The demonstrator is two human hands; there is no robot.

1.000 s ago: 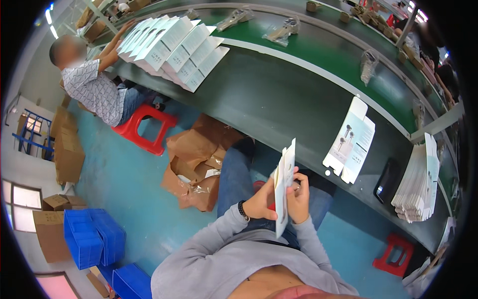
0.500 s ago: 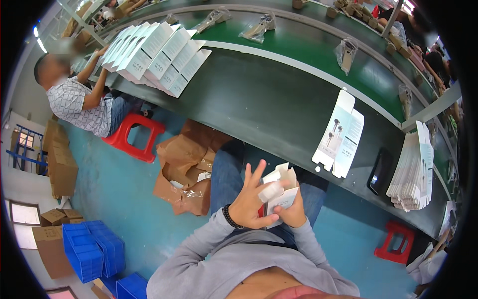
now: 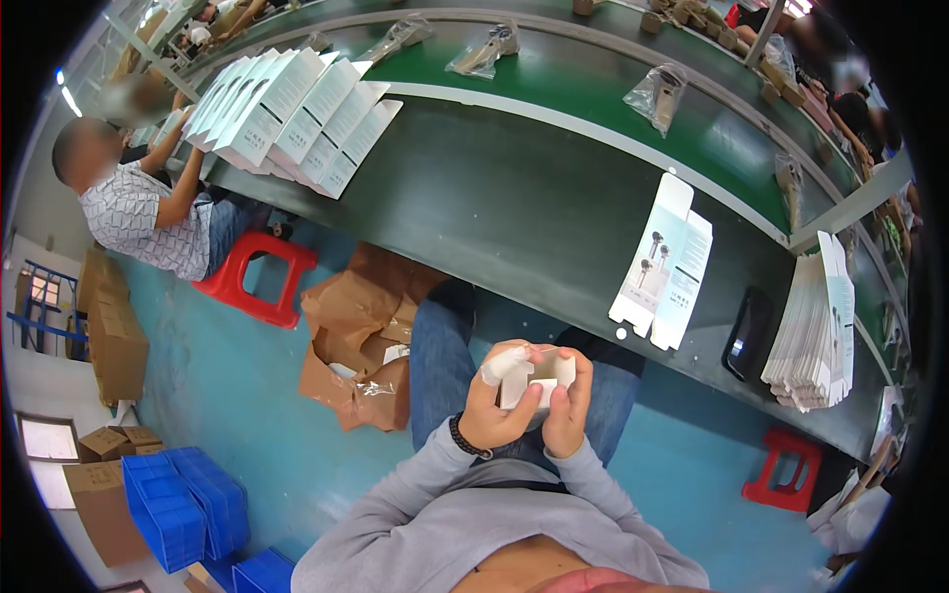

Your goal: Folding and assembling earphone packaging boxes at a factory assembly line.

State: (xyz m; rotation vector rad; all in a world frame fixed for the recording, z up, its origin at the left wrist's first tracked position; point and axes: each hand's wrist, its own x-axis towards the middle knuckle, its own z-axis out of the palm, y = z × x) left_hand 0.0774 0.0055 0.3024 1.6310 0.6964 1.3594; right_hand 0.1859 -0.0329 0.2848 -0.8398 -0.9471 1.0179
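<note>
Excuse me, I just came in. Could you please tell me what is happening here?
A person is holding a white carton with its open end up, the left hand and right hand on either side of it. On the dark table ahead, a flattened carton lies to the right, then a black phone and a stack of flat cartons. Far to the left are rows of shaped cartons, with a co-worker reaching toward them.

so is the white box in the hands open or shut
Open at the end facing the camera: you can see into the white box.
</note>
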